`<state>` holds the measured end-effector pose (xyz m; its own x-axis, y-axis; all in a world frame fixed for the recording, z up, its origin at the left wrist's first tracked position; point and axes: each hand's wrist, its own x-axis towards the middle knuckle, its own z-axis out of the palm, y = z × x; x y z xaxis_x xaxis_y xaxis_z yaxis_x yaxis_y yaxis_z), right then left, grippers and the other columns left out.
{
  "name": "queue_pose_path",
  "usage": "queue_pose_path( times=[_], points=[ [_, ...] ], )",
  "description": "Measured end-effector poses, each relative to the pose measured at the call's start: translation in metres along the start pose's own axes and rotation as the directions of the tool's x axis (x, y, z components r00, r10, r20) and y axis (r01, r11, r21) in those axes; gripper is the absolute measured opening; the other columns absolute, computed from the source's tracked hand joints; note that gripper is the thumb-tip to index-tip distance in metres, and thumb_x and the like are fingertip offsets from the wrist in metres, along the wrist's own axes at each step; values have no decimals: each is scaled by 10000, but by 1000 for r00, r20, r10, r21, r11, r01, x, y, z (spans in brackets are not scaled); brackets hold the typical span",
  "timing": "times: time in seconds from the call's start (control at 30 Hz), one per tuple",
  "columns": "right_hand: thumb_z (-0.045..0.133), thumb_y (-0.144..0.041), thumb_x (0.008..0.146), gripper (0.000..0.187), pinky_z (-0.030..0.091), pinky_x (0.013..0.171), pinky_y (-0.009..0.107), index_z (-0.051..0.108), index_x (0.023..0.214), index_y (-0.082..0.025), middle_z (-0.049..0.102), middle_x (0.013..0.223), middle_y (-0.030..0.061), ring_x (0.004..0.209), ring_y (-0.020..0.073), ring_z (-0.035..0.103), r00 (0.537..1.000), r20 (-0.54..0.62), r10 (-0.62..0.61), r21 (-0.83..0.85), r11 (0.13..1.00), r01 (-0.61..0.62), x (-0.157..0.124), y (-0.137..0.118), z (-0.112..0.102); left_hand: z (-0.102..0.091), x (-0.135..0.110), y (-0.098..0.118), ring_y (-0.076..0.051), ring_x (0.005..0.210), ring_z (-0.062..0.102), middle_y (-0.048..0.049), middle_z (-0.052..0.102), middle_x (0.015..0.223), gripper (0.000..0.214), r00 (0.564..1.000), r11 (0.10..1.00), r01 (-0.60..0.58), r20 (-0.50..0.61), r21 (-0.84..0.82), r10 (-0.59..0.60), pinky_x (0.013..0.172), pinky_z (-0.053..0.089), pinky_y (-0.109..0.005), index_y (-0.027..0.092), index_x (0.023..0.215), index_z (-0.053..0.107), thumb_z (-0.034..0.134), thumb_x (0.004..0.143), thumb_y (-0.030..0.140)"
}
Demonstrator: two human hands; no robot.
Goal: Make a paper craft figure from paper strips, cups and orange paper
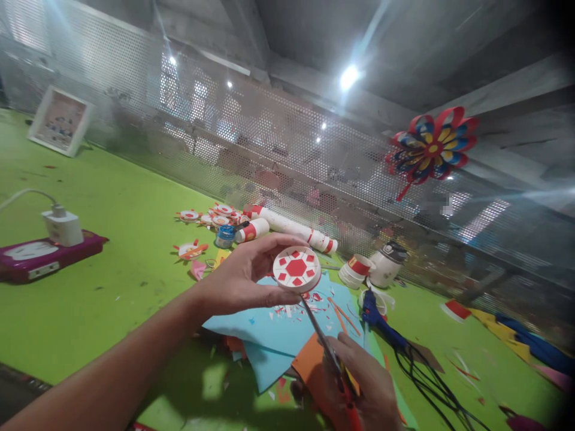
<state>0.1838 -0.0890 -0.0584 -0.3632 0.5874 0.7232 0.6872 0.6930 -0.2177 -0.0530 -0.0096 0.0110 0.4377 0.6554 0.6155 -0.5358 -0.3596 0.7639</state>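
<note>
My left hand (245, 276) grips a cut-down paper cup base (295, 270) by its edge, between thumb and fingers. The round white face carries a red hexagon in the middle, with small red shapes around it. Scissors (327, 342) with red handles are in my right hand (371, 380). Their blades point up and away, the tips just below the cup base; whether they touch it I cannot tell. Beneath both hands lie light blue paper sheets (265, 365) strewn with red and white scraps. An orange paper piece (309, 362) is beside my right hand.
A blue glue gun (377, 320) with a black cable lies to the right. Behind are a paper cup (354, 270), a long white tube (291, 226), a blue-lidded jar (225, 236) and several paper crafts (220, 221). A purple power strip (27, 263) sits left.
</note>
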Motion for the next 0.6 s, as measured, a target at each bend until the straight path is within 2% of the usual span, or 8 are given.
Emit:
queue_pose_path(
  times=[0.23,0.43,0.53,0.6],
  points=[
    [560,-212,813,256,455,488,231,616,1061,-183,536,642,10,560,149,530,1000,3,-17,-85,996,18,1,-2,-4,0,1,2,-225,1042,603,-91,665,1091,532,999,998,49,-1,-50,-49,945,445,-372,162,1092,624,784,591,84],
    [507,-156,818,295,488,540,238,598,1097,-178,542,697,20,603,147,546,1000,25,-17,-78,997,18,-5,7,-3,3,1,4,-223,999,627,-95,684,1063,520,997,996,64,-29,-64,-66,921,460,-379,164,1098,639,783,602,101],
    [484,-106,808,327,466,508,208,590,1108,-182,515,670,2,571,129,531,996,79,-44,-47,998,48,-5,12,-3,1,0,4,-241,1027,621,-109,674,1106,512,999,997,43,-30,-62,-45,922,461,-385,169,1098,648,778,607,97],
    [478,-123,819,310,437,470,202,593,1101,-183,494,640,-9,534,124,512,996,67,-57,-12,998,58,-4,11,-2,-3,0,4,-250,1023,630,-116,679,1102,507,999,996,39,-3,-75,-39,916,466,-396,178,1122,640,763,635,103]
  ],
)
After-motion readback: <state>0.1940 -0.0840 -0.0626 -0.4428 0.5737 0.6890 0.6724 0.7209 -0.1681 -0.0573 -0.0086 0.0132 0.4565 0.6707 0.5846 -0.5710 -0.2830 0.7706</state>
